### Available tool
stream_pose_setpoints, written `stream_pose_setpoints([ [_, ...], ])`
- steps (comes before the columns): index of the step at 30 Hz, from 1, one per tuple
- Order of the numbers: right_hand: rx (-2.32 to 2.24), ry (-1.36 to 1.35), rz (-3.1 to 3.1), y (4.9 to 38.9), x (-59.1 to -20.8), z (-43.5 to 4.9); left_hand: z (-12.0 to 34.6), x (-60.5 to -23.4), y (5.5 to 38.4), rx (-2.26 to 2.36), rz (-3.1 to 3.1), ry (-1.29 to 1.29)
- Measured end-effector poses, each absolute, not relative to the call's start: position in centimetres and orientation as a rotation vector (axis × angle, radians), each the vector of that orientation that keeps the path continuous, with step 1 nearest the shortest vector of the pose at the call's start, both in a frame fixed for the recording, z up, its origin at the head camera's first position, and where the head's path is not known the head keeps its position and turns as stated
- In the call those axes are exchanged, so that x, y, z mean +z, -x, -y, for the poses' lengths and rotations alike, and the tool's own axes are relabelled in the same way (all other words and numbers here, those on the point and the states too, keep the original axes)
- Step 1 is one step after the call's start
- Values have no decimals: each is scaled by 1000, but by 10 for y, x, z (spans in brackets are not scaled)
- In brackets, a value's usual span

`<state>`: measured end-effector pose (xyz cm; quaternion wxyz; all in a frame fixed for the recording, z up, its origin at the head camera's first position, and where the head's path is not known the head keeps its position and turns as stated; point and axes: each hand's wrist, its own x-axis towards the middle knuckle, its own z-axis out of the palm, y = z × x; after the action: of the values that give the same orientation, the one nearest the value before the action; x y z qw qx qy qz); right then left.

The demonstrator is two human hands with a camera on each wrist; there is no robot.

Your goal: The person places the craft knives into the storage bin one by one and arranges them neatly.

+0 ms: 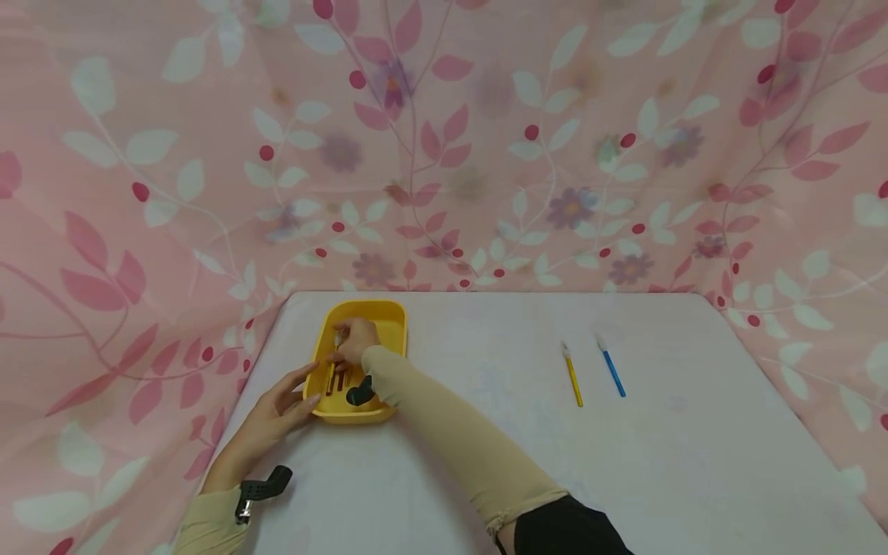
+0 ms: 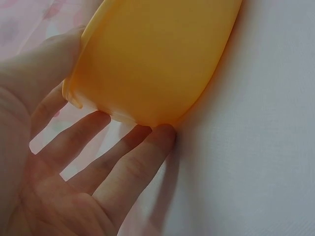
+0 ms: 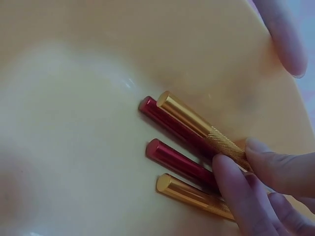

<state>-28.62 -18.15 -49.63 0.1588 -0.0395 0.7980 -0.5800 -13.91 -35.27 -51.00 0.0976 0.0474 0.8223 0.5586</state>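
Note:
A yellow tray (image 1: pixel 354 416) stands at the left of the white table. My left hand (image 1: pixel 274 412) grips its left rim near the front corner, with fingers against the outer wall in the left wrist view. My right hand (image 1: pixel 357 339) reaches inside and pinches a gold craft knife (image 3: pixel 186 115) by its knurled part. Beneath it in the right wrist view lie two dark red craft knives (image 3: pixel 179 160) and another gold craft knife (image 3: pixel 182 189), side by side on the tray floor. The fingers hide their front ends.
To the right on the white table (image 1: pixel 472 354) lie a yellow craft knife (image 1: pixel 573 380) and a blue craft knife (image 1: pixel 613 371), a little apart, tips pointing away. A pink floral cloth (image 1: pixel 486 154) hangs behind the table. The right forearm crosses over the tray's front right side.

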Motion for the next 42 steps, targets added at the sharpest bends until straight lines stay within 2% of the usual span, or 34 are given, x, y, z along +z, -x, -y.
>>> stream_pose_setpoints([
  [18,-1596,272,-2375,281,-480,163,351,-509,141,1633,-2454,-142],
  [26,-1746,420,-2096,273,-444,121,352,-507,142,1596,-2450,-99],
  [33,-1851,435,-2090,267,-414,79,352,-506,143,1592,-2430,-73],
  [42,-1870,531,-2101,252,-394,19,349,-505,140,1608,-2423,-60],
])
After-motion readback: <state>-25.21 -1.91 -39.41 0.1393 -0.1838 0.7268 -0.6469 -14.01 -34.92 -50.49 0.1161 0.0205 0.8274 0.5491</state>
